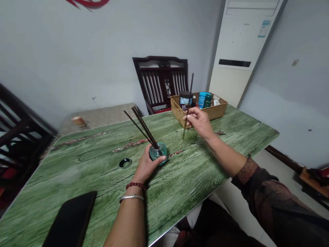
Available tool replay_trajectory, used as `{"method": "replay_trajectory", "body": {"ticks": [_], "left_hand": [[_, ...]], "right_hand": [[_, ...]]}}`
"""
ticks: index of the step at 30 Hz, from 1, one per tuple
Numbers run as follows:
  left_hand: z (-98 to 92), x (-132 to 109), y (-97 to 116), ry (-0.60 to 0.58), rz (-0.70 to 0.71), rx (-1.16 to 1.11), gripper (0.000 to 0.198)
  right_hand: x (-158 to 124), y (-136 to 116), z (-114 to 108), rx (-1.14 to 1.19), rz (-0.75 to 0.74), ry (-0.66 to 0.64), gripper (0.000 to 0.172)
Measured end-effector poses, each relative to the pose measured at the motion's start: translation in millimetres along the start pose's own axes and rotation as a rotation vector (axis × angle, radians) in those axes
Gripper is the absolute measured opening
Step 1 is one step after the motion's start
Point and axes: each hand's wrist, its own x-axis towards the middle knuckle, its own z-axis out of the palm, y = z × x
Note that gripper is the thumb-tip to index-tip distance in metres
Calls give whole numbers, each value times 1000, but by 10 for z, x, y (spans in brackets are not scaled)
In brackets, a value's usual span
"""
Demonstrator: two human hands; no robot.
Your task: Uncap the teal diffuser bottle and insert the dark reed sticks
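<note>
Carefully, I'm clasping the glass bottle (pixel 156 153) inside my left hand (pixel 146 163) and pinching a thin stick (pixel 189 96) in my right hand (pixel 199 121), farther out, risking dropping it if that light pinch is slackening.

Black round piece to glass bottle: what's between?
Head view: a strip of green tabletop beside the black round piece, then the left hand holding the glass bottle.
</note>
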Motion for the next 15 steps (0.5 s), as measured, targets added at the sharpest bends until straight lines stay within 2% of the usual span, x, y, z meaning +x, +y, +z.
{"method": "replay_trajectory", "body": {"ticks": [4,7,11,15], "left_hand": [[4,1,1,6,27,-15,70],[7,0,13,5,34,-23,69],[9,-1,7,2,33,-27,70],[10,-1,-16,4,39,-8,70]], "right_hand": [[89,-257,485,167,-55,-70,19],[95,-239,756,193,-67,-127,14],[68,-68,966,121,-54,-140,6],[28,62,1051,-52,-36,-132,5]]}}
